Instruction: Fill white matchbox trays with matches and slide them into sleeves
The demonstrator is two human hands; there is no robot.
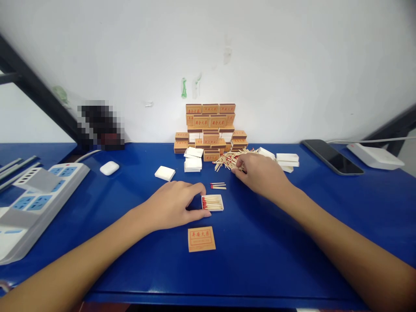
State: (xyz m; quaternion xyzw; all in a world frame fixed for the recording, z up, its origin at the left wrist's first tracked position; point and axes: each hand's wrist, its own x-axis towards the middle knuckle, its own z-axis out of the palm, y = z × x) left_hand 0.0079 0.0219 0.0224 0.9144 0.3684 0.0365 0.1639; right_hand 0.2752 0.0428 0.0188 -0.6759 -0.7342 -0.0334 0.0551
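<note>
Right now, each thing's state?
Match tray: open, matches inside, held by left hand
Loose matches: heaped, right hand at them
Three matches: side by side
Orange sleeve: off tray
White trays: some stacked
Matchboxes: stacked
Phone: screen dark
Earbud case: shut
Power strip: on/off unclear

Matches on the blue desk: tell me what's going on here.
The person's left hand holds a small white tray with red-tipped matches lying in it. The right hand is at the loose match pile; whether it grips any is hidden. A few loose matches lie just beyond the tray, and an orange matchbox sleeve lies on the near side. Stacked matchboxes stand by the wall.
</note>
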